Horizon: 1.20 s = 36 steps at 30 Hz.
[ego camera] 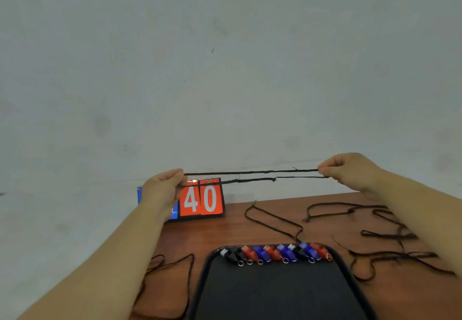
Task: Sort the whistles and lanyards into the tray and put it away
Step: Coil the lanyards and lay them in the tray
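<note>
A black lanyard (pixel 252 176) is stretched taut in the air as a doubled strand above the table. My left hand (pixel 165 187) pinches its left end and my right hand (pixel 350 172) pinches its right end. Below them lies a black tray (pixel 275 294). Along its far edge runs a row of several whistles (pixel 275 254), black, red and blue, each with a metal ring. More black lanyards lie loose on the wooden table (pixel 225 232): a tangle at the right (pixel 385 234), one behind the tray (pixel 272 219) and one at the left (pixel 172 264).
A small flip scoreboard (pixel 201 199) with red cards reading 40 and a blue part stands at the table's far edge against the pale wall. My left forearm partly hides it. The table's left edge runs close under my left arm.
</note>
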Motion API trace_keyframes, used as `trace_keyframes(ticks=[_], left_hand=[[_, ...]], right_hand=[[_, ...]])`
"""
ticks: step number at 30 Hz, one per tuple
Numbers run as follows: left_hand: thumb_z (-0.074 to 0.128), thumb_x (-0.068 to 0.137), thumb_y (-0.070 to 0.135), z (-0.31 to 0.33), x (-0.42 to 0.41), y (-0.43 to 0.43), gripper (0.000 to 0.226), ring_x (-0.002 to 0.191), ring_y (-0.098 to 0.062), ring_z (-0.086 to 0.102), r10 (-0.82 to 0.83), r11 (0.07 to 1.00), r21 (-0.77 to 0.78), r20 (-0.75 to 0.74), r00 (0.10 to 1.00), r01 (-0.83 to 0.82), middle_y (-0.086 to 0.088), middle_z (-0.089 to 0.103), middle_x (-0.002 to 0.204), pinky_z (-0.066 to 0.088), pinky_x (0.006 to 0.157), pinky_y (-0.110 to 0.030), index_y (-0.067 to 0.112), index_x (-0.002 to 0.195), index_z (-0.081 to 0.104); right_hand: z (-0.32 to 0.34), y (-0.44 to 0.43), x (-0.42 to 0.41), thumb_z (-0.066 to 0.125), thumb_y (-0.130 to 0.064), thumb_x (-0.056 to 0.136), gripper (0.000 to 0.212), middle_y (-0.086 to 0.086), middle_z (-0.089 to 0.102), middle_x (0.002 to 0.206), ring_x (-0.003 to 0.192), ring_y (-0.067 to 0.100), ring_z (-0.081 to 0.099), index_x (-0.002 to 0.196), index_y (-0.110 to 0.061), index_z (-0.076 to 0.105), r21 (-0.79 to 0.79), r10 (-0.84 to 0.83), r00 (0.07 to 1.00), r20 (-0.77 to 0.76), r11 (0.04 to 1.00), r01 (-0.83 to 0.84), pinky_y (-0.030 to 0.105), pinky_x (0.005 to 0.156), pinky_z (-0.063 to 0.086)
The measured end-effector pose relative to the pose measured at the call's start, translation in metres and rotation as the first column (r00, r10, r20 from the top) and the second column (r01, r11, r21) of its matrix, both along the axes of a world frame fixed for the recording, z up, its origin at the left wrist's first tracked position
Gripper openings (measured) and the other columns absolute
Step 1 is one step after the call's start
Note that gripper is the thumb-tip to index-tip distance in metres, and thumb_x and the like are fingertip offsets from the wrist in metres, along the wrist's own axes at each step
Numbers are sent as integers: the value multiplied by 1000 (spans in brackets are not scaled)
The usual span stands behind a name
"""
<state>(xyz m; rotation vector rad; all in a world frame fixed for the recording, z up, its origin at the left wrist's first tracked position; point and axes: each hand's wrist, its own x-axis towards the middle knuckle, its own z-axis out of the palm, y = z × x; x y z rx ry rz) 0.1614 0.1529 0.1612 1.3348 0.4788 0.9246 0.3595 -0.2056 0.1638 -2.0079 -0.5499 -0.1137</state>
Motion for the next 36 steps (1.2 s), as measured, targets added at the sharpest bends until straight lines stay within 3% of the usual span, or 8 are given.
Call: trace_keyframes(ticks=[3, 7, 11, 16, 25, 29, 33, 36], left_hand=[[65, 100, 12, -7, -1, -7, 21, 73, -16, 68, -12, 999, -41, -22, 1000, 11, -8, 71, 84, 49, 41, -17, 5, 119, 67], [65, 100, 11, -13, 0, -11, 21, 76, -15, 66, -14, 995, -95, -45, 999, 9, -7, 71, 85, 48, 59, -25, 4, 119, 68], [64, 100, 11, -22, 3, -9, 12, 75, -14, 66, 2, 996, -91, -85, 996, -10, -7, 71, 85, 51, 47, -18, 6, 110, 70], [67, 99, 15, -36, 10, 2, 21, 84, -14, 67, -41, 997, -64, -155, 987, 31, -9, 72, 91, 47, 69, -26, 4, 116, 72], [65, 100, 16, -35, 20, -23, 15, 84, -18, 67, -99, 969, 193, -275, 956, 156, -9, 75, 100, 49, 72, -28, 12, 113, 71], [62, 102, 16, -23, 29, -44, 16, 70, -15, 63, -243, 925, 219, -292, 925, 312, -4, 69, 82, 47, 68, -30, 13, 112, 75], [63, 102, 21, -10, 33, -75, 17, 52, -8, 45, -443, 859, 141, -278, 852, 493, 1, 56, 74, 39, 59, -27, 16, 110, 77], [67, 98, 30, -1, 32, -99, 24, 50, -8, 34, -542, 781, 155, -314, 780, 605, 6, 49, 66, 35, 57, -26, 15, 115, 76]], right_hand=[[-3, -11, 1, 73, -22, 91, 6, 3, 74, 100, 90, 19, 63, 92, -19, 79, 44, -43, 999, -3, 998, 43, 34, 86, 53], [-1, -11, -4, 71, -20, 93, 7, 4, 72, 93, 80, 16, 60, 93, -16, 77, 105, -28, 999, -21, 994, 30, 24, 69, 49], [2, -7, -9, 72, -17, 94, 8, 4, 72, 93, 82, 14, 63, 99, -13, 76, 198, 14, 997, -74, 980, 1, 24, 71, 51], [8, 2, -17, 73, -15, 93, 8, 6, 72, 91, 76, 12, 61, 99, -11, 75, 249, 75, 991, -107, 967, -46, 22, 67, 52], [22, 31, -35, 73, -15, 92, 6, 4, 75, 92, 81, 13, 67, 96, -14, 77, 130, 186, 982, -37, 975, -179, 22, 70, 54], [29, 44, -47, 73, -14, 92, 9, 1, 77, 95, 88, 13, 71, 98, -18, 78, 56, 249, 968, -25, 967, -247, 20, 74, 55], [37, 53, -60, 74, -14, 91, 12, 1, 78, 97, 90, 12, 73, 101, -19, 79, 48, 309, 951, 0, 950, -308, 20, 77, 57], [45, 55, -68, 77, -14, 89, 13, 4, 78, 98, 90, 13, 73, 100, -19, 78, 81, 331, 943, 28, 940, -332, 23, 81, 59]])
